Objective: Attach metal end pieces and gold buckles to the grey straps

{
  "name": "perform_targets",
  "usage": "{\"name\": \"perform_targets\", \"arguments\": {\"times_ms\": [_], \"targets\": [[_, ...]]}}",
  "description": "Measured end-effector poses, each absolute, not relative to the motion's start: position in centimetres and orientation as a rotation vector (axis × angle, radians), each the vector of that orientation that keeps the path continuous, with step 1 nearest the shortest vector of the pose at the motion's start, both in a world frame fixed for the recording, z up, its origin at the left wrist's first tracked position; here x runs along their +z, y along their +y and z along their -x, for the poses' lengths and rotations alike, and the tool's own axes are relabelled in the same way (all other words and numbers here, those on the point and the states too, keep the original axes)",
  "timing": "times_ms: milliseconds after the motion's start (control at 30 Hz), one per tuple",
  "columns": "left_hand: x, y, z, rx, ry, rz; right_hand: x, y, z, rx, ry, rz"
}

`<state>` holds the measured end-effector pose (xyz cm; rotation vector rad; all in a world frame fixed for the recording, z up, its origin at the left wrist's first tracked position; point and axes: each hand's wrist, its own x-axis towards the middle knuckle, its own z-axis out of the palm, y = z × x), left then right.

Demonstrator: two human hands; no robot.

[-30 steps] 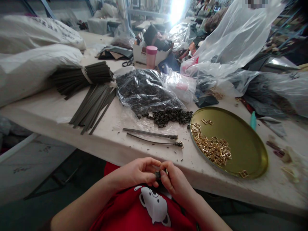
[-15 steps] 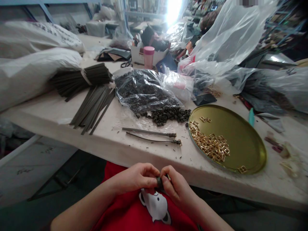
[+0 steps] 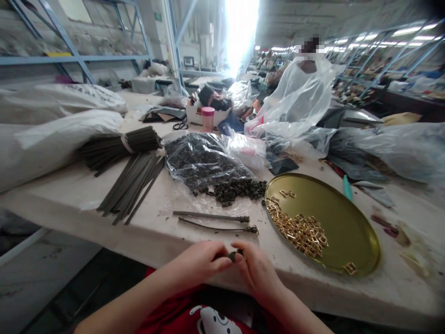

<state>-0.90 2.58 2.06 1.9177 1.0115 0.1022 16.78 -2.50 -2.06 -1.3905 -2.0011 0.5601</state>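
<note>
My left hand and my right hand meet at the table's front edge, fingertips pinched together on one small dark piece. Just beyond them lie two finished dark straps with end fittings. A heap of small dark rings spills from a clear plastic bag. To the right a round gold tray holds several small gold buckles.
Loose dark strips and a tied bundle of them lie at the left by big white sacks. A pink-lidded cup, a box and large plastic bags stand behind. A person stands far behind the bags.
The view has tilted up, showing more of the hall. My hands have stayed together on the small piece and now sit closer to the table edge.
</note>
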Motion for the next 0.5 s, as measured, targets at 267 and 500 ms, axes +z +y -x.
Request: {"name": "perform_targets", "arguments": {"times_ms": [267, 500], "targets": [[-0.7, 8.4, 1.4, 0.339, 1.436, -2.453, -7.0, 3.8, -20.4, -0.233, -2.081, 1.536], [0.5, 16.3, 12.2, 0.200, 2.162, -2.220, -10.2, 5.4, -21.7, -0.523, -2.145, 1.405]]}}
